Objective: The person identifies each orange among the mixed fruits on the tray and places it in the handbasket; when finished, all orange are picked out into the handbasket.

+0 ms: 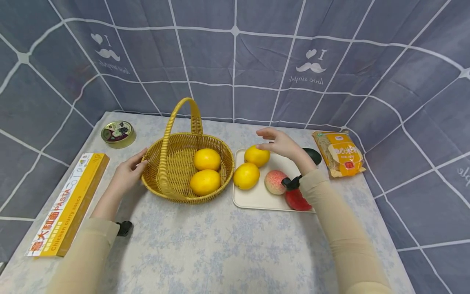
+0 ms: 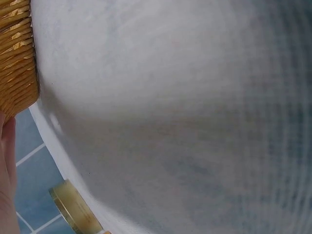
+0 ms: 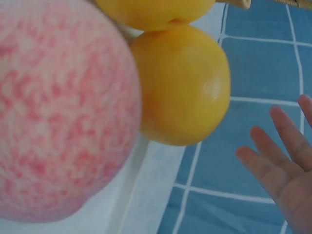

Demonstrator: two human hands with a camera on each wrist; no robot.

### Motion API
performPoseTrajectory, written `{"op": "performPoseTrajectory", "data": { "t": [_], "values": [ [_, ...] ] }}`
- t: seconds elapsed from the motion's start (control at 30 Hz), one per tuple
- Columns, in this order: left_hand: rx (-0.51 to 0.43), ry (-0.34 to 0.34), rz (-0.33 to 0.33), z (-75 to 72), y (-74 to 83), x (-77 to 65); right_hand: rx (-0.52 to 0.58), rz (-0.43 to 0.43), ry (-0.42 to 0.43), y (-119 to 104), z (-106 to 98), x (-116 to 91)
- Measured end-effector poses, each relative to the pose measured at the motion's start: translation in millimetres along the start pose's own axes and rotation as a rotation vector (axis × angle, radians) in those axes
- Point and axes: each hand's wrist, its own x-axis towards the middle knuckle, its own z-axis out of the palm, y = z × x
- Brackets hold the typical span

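On the left of the head view, my left hand (image 1: 129, 171) touches the side of a yellow wicker basket (image 1: 228, 179) at its rim. The left wrist view shows fingers (image 2: 9, 146) against the woven wall (image 2: 18, 58). Two lemons, a rear one (image 1: 207, 159) and a front one (image 1: 205, 182), lie inside the basket. My right hand (image 1: 284, 146) hovers over the cream tray (image 1: 253, 202) with spread fingers, holding nothing. Nearest to it is a lemon (image 1: 256, 157); another lemon (image 1: 246, 176) lies beside that. A pink peach (image 1: 275, 181) and a red fruit (image 1: 298, 200), partly hidden by my wrist, share the tray.
A dark green object (image 1: 313, 155) shows behind my right wrist. To the right lies an orange food bag (image 1: 339, 153). On the left are a round tin (image 1: 118, 134) and a long pasta box (image 1: 69, 204). The basket's tall handle (image 1: 166, 151) arches over its middle.
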Motion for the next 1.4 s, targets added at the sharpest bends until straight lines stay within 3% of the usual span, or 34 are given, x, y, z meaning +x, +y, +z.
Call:
{"op": "performPoseTrajectory", "data": {
  "t": [0.47,0.93,1.23,1.4],
  "values": [
    [0.007,-0.004,-0.012,0.0,-0.5,0.7,-0.024,0.133,-0.077,12.3,7.7,11.9],
    [0.003,0.030,0.039,1.7,0.5,-2.9,-0.111,0.220,-0.131,11.9,19.4,21.4],
    [0.002,0.011,0.019,0.7,1.1,-2.7,-0.166,0.258,-0.133,8.6,27.0,23.0],
    [0.002,0.011,0.020,0.8,1.0,-2.6,-0.130,0.302,-0.122,8.1,29.2,21.6]
  ]
}}
